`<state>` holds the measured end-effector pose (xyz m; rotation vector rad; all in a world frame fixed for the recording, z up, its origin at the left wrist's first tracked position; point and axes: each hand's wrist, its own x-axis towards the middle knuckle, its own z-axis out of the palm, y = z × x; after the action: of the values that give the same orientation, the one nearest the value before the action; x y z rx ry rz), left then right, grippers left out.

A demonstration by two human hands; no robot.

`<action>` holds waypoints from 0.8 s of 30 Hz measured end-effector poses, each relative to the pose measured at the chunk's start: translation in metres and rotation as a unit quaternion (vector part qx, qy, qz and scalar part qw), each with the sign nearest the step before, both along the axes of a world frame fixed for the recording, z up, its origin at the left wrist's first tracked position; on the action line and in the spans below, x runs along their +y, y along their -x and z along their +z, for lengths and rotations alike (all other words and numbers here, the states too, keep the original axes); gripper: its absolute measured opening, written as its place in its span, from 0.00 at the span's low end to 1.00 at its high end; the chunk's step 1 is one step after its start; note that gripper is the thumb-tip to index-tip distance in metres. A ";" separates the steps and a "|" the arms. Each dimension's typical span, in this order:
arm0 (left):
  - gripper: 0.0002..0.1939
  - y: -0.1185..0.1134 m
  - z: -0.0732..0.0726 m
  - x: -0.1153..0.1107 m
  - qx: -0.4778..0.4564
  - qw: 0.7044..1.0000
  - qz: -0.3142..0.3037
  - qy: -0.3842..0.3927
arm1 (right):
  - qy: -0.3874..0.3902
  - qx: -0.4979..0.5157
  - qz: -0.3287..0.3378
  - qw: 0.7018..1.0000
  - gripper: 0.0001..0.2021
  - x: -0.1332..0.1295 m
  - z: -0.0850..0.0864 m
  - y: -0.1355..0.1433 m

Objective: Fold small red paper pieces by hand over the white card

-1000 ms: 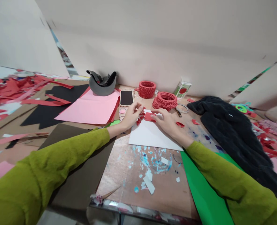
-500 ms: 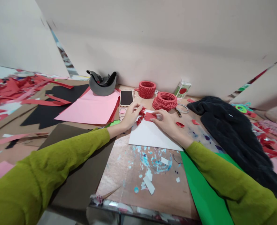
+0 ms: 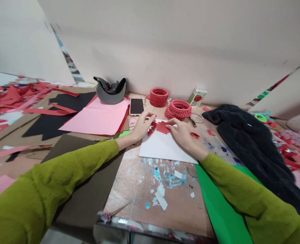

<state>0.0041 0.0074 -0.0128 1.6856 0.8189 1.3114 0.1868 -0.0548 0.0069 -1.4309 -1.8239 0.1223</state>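
Note:
My right hand point(image 3: 181, 135) has its thumb and forefinger pinched at the right edge of a small red paper piece point(image 3: 162, 127). This piece lies over a white sheet point(image 3: 162, 146) in front of me. To its left, my left hand point(image 3: 140, 127) is loosely curved with thumb and forefinger apart. Just beside its fingertips is a cluster of small folded red paper bits point(image 3: 152, 128); whether the fingers touch them I cannot tell. Behind the hands stand two ridged red paper rings, one at the back point(image 3: 159, 97) and one nearer point(image 3: 178, 109).
A phone point(image 3: 136, 106), grey cap point(image 3: 111, 91) and pink paper point(image 3: 96, 117) lie at left. On the right are a small carton point(image 3: 197, 97), a dark furry garment point(image 3: 246, 135) and green paper point(image 3: 221, 203). White scraps point(image 3: 161, 200) dot the paint-stained table.
My right hand has shifted slightly, and more of the red paper piece shows between the hands. The left hand's fingers have moved only a little.

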 end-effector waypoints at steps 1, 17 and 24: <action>0.08 0.000 0.000 -0.001 0.003 1.000 0.000 0.000 | -0.001 0.001 -0.004 1.000 0.05 0.000 0.000 0.000; 0.08 0.003 0.012 -0.011 0.078 0.992 -0.013 -0.101 | -0.021 0.016 -0.003 1.000 0.07 0.004 -0.006 -0.004; 0.11 0.003 0.013 -0.013 0.073 0.995 -0.026 -0.069 | -0.058 0.020 -0.001 0.998 0.07 0.005 -0.006 -0.003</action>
<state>0.0012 -0.0061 -0.0002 1.9173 0.7768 1.2452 0.1902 -0.0498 0.0008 -1.3397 -1.7690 0.0430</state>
